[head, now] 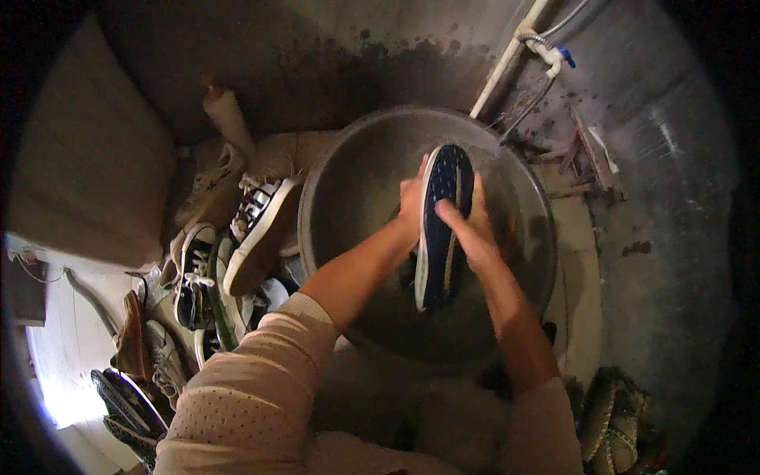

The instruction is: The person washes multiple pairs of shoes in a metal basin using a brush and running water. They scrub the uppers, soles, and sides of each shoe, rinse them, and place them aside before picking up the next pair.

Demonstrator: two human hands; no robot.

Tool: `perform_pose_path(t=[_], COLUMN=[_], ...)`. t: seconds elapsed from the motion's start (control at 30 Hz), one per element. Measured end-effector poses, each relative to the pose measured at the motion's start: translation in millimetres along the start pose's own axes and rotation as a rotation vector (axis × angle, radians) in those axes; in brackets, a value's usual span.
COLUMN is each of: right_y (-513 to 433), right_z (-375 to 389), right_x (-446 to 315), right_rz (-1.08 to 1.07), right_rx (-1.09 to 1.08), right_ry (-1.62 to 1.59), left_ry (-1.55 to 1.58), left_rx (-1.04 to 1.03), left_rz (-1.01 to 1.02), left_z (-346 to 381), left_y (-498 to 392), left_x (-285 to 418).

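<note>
Both hands hold one shoe (440,249) over a large round tub (309,202). Its dark blue sole with a pale edge is turned up towards me. My left hand (412,199) grips the shoe's left side, its fingers partly hidden behind the shoe. At the right side, my right hand (478,228) has its thumb across the sole and its fingers along the far edge. The shoe's upper faces down and is mostly hidden. Dim water appears to fill the tub, though its level is hard to tell.
Left of the tub lies a heap of shoes, with a white-soled sneaker (261,237) and a black-and-white sneaker (196,273). A blue-handled tap (552,56) and pipe (504,65) are on the wall. More shoes (614,421) stand at lower right, below a wooden piece (585,154).
</note>
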State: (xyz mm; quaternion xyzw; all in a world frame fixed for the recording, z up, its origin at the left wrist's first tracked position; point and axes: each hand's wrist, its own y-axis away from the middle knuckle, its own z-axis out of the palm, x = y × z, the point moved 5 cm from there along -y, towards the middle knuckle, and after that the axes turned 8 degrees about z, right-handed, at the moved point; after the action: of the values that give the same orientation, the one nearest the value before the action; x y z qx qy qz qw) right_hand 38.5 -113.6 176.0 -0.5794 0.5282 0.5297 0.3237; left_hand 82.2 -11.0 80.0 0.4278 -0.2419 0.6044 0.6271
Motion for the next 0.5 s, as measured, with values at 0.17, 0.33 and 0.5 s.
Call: perform_pose_path(t=[0.17, 0.33, 0.5], right_y=[17.2, 19.1, 33.1], right_z=[4.5, -15.8, -27.8], right_x=[-12.0, -11.9, -83.8], right_rz=[-0.008, -0.216, -0.187], right_rx=[0.177, 0.114, -0.046], right_ry=[0.413, 0.389, -0.037], left_ry=[-0.226, -0.136, 0.209], left_rx=[0.089, 0.068, -0.084], left_rz=[0.188, 0.075, 0.068], left_z=[7.7, 29.3, 10.3], left_y=[-12.4, 21.3, 10.9], left_x=[-1.6, 32.8, 62.0])
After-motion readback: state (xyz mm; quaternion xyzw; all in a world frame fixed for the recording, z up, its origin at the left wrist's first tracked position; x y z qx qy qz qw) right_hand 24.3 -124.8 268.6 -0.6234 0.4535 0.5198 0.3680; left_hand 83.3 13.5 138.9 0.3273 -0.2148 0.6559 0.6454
